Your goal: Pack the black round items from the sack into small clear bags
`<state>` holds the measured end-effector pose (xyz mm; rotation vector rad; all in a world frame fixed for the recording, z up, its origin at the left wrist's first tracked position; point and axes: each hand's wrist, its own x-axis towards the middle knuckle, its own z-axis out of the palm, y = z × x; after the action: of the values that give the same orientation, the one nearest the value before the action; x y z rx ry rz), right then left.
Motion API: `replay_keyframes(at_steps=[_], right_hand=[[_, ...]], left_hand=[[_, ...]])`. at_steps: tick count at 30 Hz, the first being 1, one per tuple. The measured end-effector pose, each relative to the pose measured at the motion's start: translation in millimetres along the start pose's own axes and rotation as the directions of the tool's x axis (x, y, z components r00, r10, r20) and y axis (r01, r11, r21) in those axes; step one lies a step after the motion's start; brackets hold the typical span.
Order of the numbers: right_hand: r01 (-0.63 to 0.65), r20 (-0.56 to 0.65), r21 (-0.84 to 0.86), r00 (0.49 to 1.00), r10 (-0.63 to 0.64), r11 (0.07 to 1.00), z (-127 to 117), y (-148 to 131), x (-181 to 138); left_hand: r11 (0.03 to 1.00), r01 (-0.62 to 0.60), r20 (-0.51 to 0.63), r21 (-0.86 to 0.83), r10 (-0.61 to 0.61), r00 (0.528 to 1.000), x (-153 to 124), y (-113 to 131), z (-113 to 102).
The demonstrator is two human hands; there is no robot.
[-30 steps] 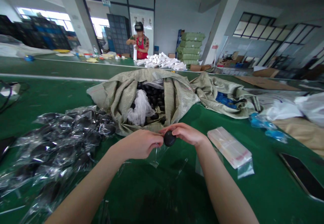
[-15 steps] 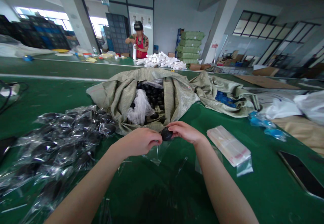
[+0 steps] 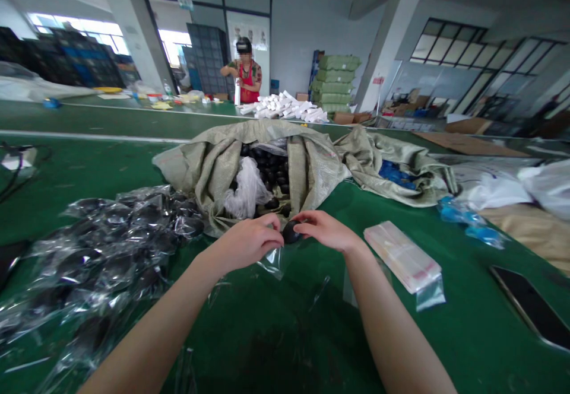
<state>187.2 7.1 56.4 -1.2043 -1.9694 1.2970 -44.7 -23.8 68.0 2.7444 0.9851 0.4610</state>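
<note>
My left hand [image 3: 247, 241] is closed, pinching a small clear plastic bag [image 3: 272, 261] that hangs below its fingers. My right hand [image 3: 326, 230] is closed on a round black piece [image 3: 291, 232] held between the two hands, at the mouth of the bag. Just beyond my hands an open woven sack [image 3: 214, 165] on the green table [image 3: 467, 317] holds several more black pieces [image 3: 271, 174] and a white plastic liner [image 3: 246, 191].
A heap of bagged black pieces [image 3: 98, 251] lies at the left. A stack of empty clear bags [image 3: 403, 259] lies right of my right hand. A dark phone [image 3: 532, 314] lies at the far right. A second sack [image 3: 392, 168] lies beyond. A person [image 3: 246, 76] works at the far table.
Both hands moved slightly away from me and up, toward the sack. The black piece has sunk lower between the fingers, and the clear bag has shifted up with the left hand.
</note>
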Motion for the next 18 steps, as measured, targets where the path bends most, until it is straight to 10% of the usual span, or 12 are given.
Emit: replay_keyframes(at_steps=[18], right_hand=[[0.143, -0.136, -0.482, 0.963, -0.234, 0.865, 15, -38, -20]], left_hand=[[1.0, 0.002, -0.152, -0.006, -0.003, 0.988, 1, 4, 1]])
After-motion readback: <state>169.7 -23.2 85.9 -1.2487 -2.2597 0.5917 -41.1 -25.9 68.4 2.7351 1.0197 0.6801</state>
